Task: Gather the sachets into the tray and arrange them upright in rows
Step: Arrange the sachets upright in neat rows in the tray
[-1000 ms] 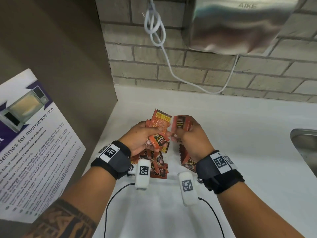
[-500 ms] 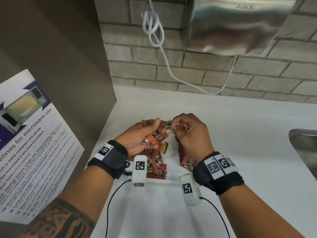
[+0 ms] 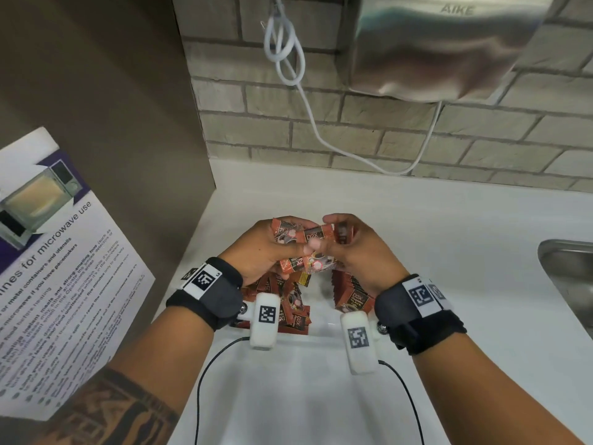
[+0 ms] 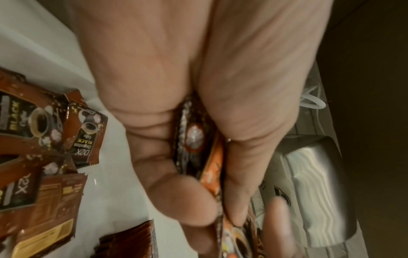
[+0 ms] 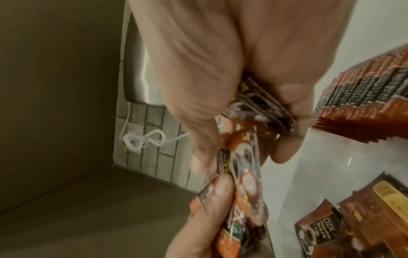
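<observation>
Both hands meet over the clear tray (image 3: 324, 330) on the white counter. My left hand (image 3: 296, 247) grips a bundle of orange-brown coffee sachets (image 3: 305, 263), thumb on top; in the left wrist view the held sachets (image 4: 194, 139) sit edge-on between palm and fingers. My right hand (image 3: 332, 237) pinches a small stack of sachets (image 5: 260, 108) that touches the left bundle. Loose sachets (image 3: 290, 305) lie flat in the tray's left part. A packed upright row (image 3: 351, 292) stands at its right, seen as a row (image 5: 364, 97) beside the right hand.
A steel sink (image 3: 571, 284) lies at the right edge. A metal hand dryer (image 3: 449, 43) hangs on the brick wall with a knotted white cord (image 3: 285, 49). A brown side panel with a microwave poster (image 3: 64, 268) closes the left. Wrist camera cables trail toward me.
The sachets that stuck up above the hands a second ago have come down and turned sideways. Both hands have closed in on each other over the tray.
</observation>
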Demonstrator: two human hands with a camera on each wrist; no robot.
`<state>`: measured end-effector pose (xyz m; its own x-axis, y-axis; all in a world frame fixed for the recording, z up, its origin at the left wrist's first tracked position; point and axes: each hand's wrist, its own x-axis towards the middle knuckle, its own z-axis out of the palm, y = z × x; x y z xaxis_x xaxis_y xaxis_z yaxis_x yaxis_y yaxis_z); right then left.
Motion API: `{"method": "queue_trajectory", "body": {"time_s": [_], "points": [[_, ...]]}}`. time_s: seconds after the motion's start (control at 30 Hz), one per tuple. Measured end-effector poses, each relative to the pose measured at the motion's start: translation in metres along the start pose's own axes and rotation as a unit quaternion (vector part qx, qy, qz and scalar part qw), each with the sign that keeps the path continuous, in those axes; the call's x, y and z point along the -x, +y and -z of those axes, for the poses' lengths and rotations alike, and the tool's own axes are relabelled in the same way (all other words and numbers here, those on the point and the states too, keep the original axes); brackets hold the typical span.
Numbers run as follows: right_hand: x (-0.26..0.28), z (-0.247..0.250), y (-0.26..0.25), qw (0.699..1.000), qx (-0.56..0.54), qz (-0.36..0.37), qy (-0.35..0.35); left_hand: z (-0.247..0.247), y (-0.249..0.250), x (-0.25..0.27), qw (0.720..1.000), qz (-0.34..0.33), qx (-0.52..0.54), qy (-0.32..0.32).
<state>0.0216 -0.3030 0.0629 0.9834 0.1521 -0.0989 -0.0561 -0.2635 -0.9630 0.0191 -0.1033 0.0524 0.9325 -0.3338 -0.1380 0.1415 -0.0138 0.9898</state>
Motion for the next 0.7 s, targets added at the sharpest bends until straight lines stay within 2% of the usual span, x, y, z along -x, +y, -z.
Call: {"method": "queue_trajectory", "body": {"time_s": [0.1, 0.27, 0.37, 0.5, 0.7], "points": [[0.002, -0.001, -0.002, 0.998, -0.032, -0.003, -0.045, -0.004, 0.002, 0.000, 0.998, 0.036, 0.043, 0.016], [0.001, 0.003, 0.000, 0.996, -0.080, -0.042, -0.009, 0.004, -0.001, -0.002, 0.990, 0.047, 0.121, 0.047], [0.006, -0.003, 0.000, 0.983, -0.164, -0.080, -0.018, 0.003, -0.001, -0.004, 0.989, 0.027, 0.112, 0.091], [0.013, -0.021, 0.002, 0.985, -0.140, -0.079, -0.057, -0.004, -0.001, -0.009, 0.993, -0.007, 0.052, 0.108], [0.000, -0.016, 0.002, 0.987, -0.144, -0.058, 0.033, -0.001, -0.001, -0.008, 0.992, -0.006, 0.012, 0.125]]}}
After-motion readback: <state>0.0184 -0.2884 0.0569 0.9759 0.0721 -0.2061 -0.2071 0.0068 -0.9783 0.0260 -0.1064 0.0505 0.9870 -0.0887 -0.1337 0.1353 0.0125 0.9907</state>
